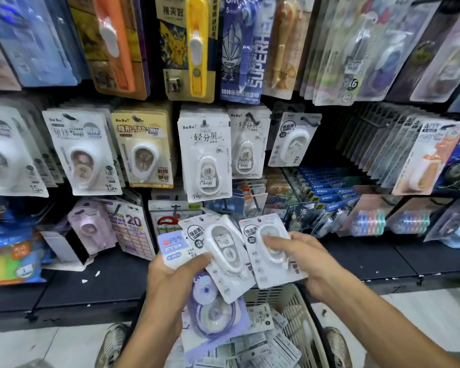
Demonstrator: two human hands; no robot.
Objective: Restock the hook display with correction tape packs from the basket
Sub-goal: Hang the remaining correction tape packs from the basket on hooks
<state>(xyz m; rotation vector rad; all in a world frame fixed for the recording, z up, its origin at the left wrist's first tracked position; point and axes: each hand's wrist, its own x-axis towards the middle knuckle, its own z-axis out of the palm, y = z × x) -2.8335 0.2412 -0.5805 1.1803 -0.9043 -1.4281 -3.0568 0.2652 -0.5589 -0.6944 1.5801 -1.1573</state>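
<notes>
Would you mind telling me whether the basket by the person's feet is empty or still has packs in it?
Not empty: the basket still holds a loose pile of flat packs, visible below both hands.

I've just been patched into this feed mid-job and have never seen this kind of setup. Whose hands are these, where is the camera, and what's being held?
There is no machine here: a person is working with bare hands, and the single wide-angle camera sits on their head, looking forward and down. That explains the curved edges of the picture.

The left hand grips a fanned bunch of packs, with a white correction tape pack on top and a purple-backed one beneath. The right hand pinches another white pack of the same design, thumb across its front.

Below the hands stands the beige basket, with more packs lying inside. Ahead is the hook display, its rows hung with similar packs. One matching pack hangs on a hook to the upper right, probably where these belong.
</notes>
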